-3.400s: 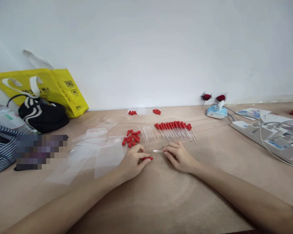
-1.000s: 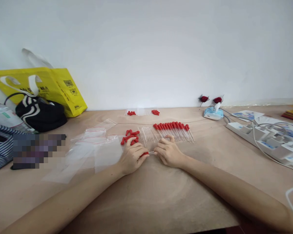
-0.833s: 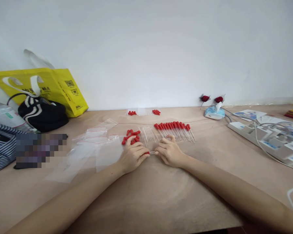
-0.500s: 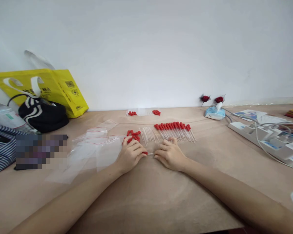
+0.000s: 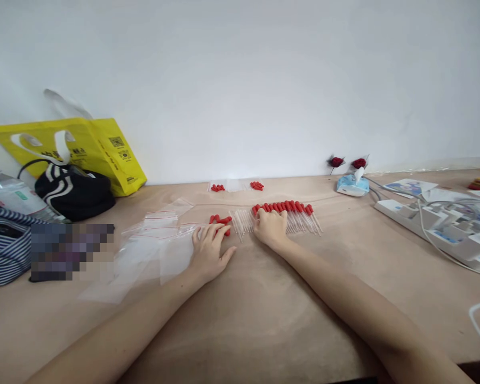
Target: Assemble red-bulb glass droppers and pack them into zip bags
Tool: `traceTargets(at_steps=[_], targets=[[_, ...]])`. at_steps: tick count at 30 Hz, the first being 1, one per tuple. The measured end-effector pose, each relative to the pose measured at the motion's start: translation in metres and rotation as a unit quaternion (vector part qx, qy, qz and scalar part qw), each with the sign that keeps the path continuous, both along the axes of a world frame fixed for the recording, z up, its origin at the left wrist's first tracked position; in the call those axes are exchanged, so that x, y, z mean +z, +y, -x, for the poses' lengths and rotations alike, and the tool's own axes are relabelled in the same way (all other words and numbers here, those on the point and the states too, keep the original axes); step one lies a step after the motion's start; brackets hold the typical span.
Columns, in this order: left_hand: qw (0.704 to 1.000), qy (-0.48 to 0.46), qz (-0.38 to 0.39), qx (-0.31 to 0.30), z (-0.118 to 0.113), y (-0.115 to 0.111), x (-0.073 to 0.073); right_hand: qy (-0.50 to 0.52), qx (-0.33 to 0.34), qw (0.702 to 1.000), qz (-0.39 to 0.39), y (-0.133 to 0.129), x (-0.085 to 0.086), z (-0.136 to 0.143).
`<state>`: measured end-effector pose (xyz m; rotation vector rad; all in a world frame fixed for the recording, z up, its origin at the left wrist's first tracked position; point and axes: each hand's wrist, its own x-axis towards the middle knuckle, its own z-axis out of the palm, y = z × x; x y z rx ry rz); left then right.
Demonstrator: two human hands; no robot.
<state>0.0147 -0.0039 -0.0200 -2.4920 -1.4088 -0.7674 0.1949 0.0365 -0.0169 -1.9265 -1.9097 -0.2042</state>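
Observation:
My left hand rests with its fingers spread over the near side of a small pile of loose red caps. At the left end of a row of clear droppers with red bulbs, my right hand has its fingers curled; whatever they grip is hidden. Thin clear tubes lie side by side between the two hands. Left of my left hand, clear zip bags with red seal lines overlap on the wooden table.
Further back lies a flat clear bag with red caps at both ends. At left are a yellow bag, a black pouch and a striped bag. Blue tissues and a power strip with cables are at right.
My right hand has moved forward to the row of red-bulbed droppers. My left hand has let go of the red-bulbed dropper and opened over the caps.

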Motion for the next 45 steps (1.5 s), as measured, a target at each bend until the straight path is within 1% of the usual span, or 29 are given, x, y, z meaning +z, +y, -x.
traceTargets(at_steps=[2,5,8,11,15,17,20,24,26,28,29,31,33,34,35,36,37,38,39,41,45], targets=[[1.0,-0.006,0.009,0.008,0.0,0.002,0.004,0.001,-0.001,1.0,0.011,0.001,0.0,0.001],[0.998,-0.01,0.038,0.042,0.0,0.014,0.016,0.012,-0.001,1.0,0.018,0.001,-0.001,0.0],[0.989,0.025,0.11,0.098,0.0,0.037,0.032,0.017,0.002,1.0,0.023,0.003,-0.001,-0.001],[0.983,0.042,0.137,0.118,-0.003,0.061,0.042,0.01,-0.006,0.999,0.043,0.006,0.001,0.001],[0.973,0.052,0.185,0.127,-0.008,0.083,0.045,-0.007,-0.028,0.994,0.108,0.013,0.007,0.007],[0.97,0.054,0.206,0.121,-0.008,0.088,0.043,-0.015,-0.026,0.99,0.135,0.016,0.01,0.01],[0.97,0.047,0.213,0.105,-0.006,0.09,0.042,-0.021,-0.02,0.988,0.149,0.019,0.011,0.015],[0.98,0.023,0.177,0.082,-0.002,0.089,0.042,-0.021,-0.015,0.989,0.144,0.015,0.013,0.016],[0.987,0.001,0.147,0.06,-0.001,0.086,0.044,-0.023,-0.014,0.991,0.132,0.009,0.014,0.011],[0.992,-0.026,0.121,0.027,0.0,0.079,0.045,-0.021,0.007,0.994,0.106,0.001,0.014,0.002],[0.993,-0.038,0.113,0.008,0.0,0.074,0.045,-0.013,0.035,0.995,0.087,-0.003,0.013,-0.005],[0.991,-0.059,0.113,-0.033,-0.001,0.06,0.043,0.017,0.124,0.991,0.038,-0.01,0.008,-0.02],[0.986,-0.075,0.128,-0.082,-0.003,0.043,0.037,0.057,0.221,0.974,-0.014,-0.017,0.0,-0.035],[0.981,-0.085,0.134,-0.111,-0.005,0.034,0.033,0.074,0.255,0.963,-0.037,-0.021,-0.005,-0.041],[0.976,-0.099,0.137,-0.138,-0.006,0.026,0.029,0.087,0.279,0.955,-0.059,-0.024,-0.01,-0.046],[0.965,-0.126,0.144,-0.18,-0.007,0.019,0.024,0.095,0.293,0.948,-0.077,-0.027,-0.015,-0.05],[0.953,-0.156,0.153,-0.208,-0.009,0.013,0.019,0.097,0.3,0.944,-0.094,-0.029,-0.02,-0.053],[0.944,-0.184,0.157,-0.223,-0.01,0.009,0.014,0.094,0.303,0.942,-0.109,-0.032,-0.024,-0.054],[0.939,-0.206,0.157,-0.226,-0.011,0.006,0.009,0.09,0.304,0.941,-0.121,-0.035,-0.027,-0.054],[0.94,-0.229,0.14,-0.212,-0.011,0.004,0.002,0.082,0.308,0.939,-0.133,-0.04,-0.031,-0.052],[0.953,-0.221,0.072,-0.193,-0.008,0.009,-0.004,0.089,0.318,0.935,-0.128,-0.047,-0.029,-0.047]])
